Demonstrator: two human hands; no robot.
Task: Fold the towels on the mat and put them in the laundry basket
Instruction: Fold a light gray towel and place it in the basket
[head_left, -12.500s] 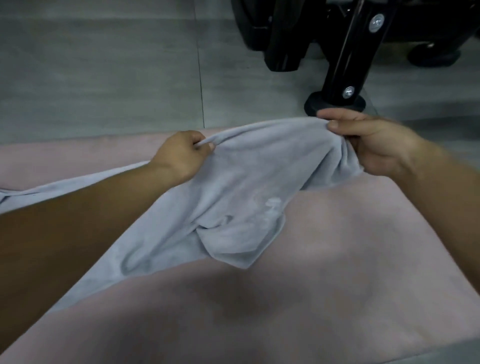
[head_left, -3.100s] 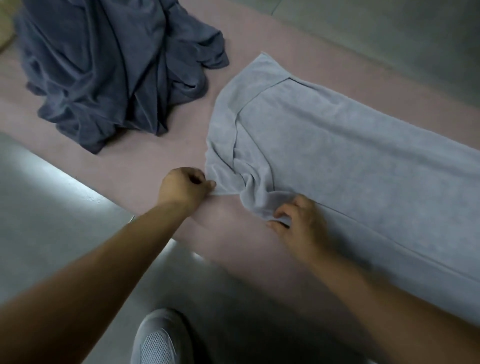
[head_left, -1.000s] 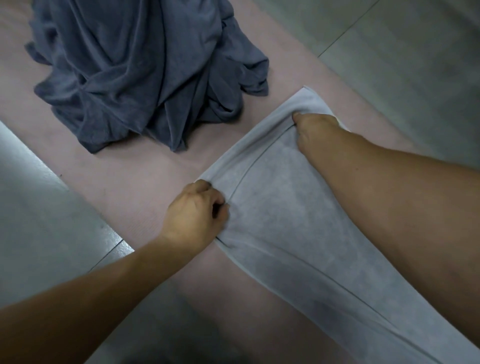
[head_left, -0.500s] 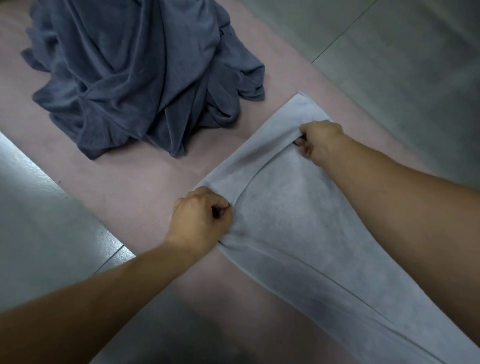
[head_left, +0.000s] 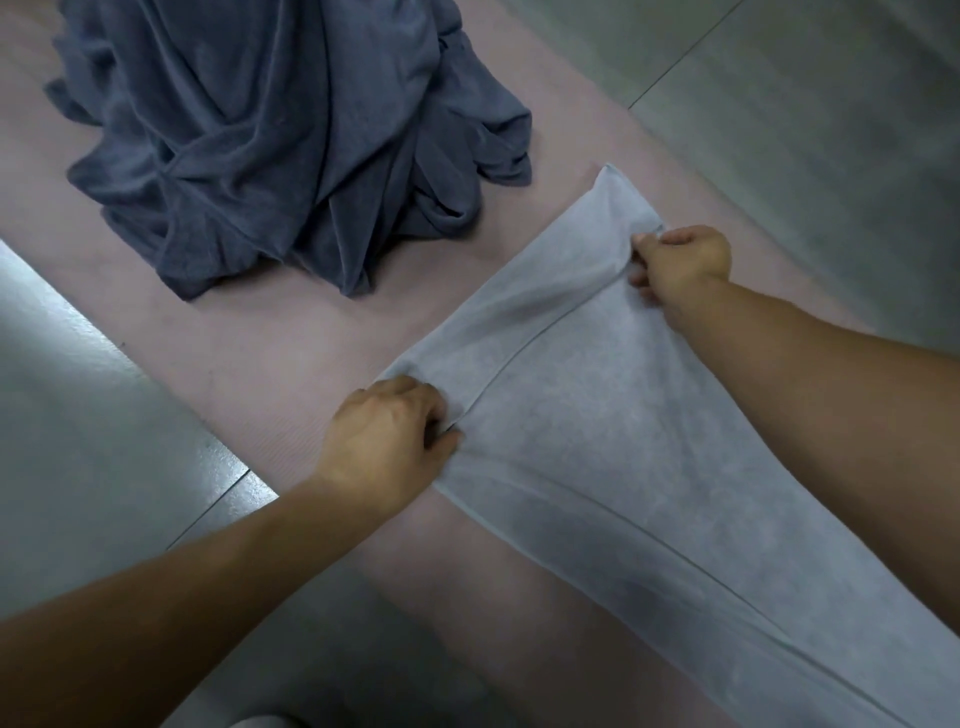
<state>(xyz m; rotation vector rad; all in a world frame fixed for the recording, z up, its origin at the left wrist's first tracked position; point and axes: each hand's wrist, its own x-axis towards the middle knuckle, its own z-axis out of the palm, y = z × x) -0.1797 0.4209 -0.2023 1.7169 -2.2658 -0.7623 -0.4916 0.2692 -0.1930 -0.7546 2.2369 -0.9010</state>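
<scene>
Pale grey terry, head view: the light towel lies flat on the pink mat. It is a long strip, and its axis runs from the short end between your hands down toward the lower right of frame.

Your left hand has its fingers curled and pinches the near corner of that end. Your right hand pinches the far corner, with cloth bunched at the fingertips. The left hand is nearer you.

A hem seam crosses between the two grips, and a lengthwise crease runs down the strip.

Likely next move: carry this end along the long axis to meet the other end, which is out of frame.

The dark blue towel is a soft crumpled heap on the mat beyond your left hand, apart from the grey one. Grey tiled floor flanks the mat. No laundry basket shows.
</scene>
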